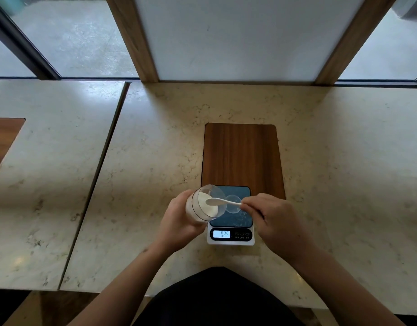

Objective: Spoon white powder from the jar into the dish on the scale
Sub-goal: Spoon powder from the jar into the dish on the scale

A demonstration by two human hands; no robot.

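My left hand [179, 222] holds a clear jar [204, 204] tilted on its side, its mouth facing right over the scale's left edge. White powder [206, 205] lies along the jar's lower wall. My right hand [271, 220] pinches the handle of a white spoon [222, 202], whose bowl sits inside the jar's mouth. A small clear dish [233, 204] rests on the dark platform of the white digital scale [231, 234], just right of the jar. The lit display shows a small reading.
The scale's back half overlaps a dark wooden board [241, 154] on the pale marble counter [155, 149]. A seam [97, 184] splits the counter at the left. Windows and a wood-framed white panel [238, 36] rise behind the counter.
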